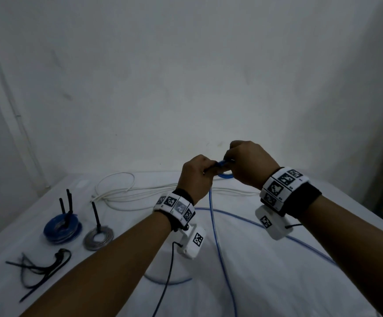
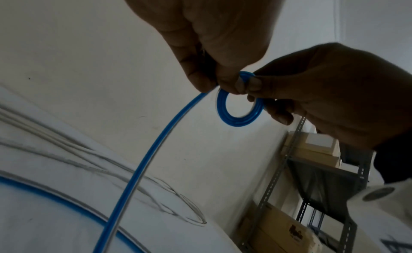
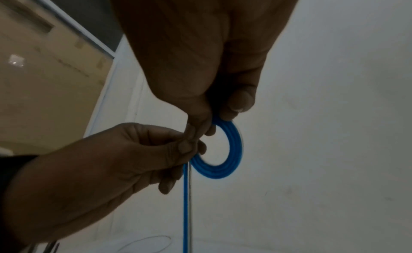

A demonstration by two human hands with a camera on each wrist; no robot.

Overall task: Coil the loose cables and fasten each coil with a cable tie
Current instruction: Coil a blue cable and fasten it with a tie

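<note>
Both hands are raised above the white table [image 1: 277,282] and meet on a small coil of blue cable [image 1: 226,176]. My left hand [image 1: 208,170] pinches the coil's top edge, where the loose strand leaves it. My right hand [image 1: 229,161] grips the coil's other side, thumb in front and fingers behind. In the left wrist view the coil [image 2: 236,122] is a tight ring of a few turns under the left fingertips [image 2: 229,84]. The right wrist view shows the coil [image 3: 231,151] the same way. The loose blue cable [image 1: 214,225] hangs down and loops over the table.
A tied blue coil [image 1: 61,227] and a tied grey coil [image 1: 98,237] lie at the left, black tie tails sticking up. Loose black cable ties [image 1: 39,268] lie near the front left. A loose white cable [image 1: 122,191] sprawls at the back. Metal shelving [image 2: 312,168] with boxes stands to the right.
</note>
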